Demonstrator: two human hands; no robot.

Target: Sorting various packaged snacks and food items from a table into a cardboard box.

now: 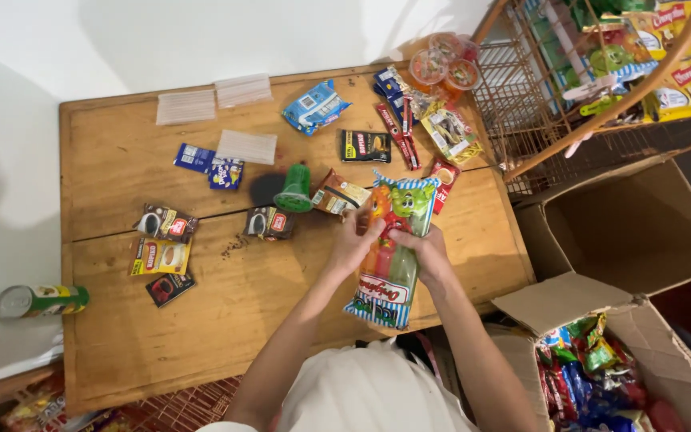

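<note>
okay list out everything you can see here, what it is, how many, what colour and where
jelly bag: 1, multicoloured, held over table's near edge
table: 1, wooden, centre
straw packs: 3, clear white, table's far side
green cup: 1, tipped over, mid-table
sachets: many, mixed colours, scattered on table
jelly cups: about 3, orange-red, far right corner
can: 1, green, lying left of table
wire rack: 1, brown, top right, holding snacks
boxes: 2, cardboard, right; nearer one holds snacks
left hand: grips bag
right hand: grips bag
</note>
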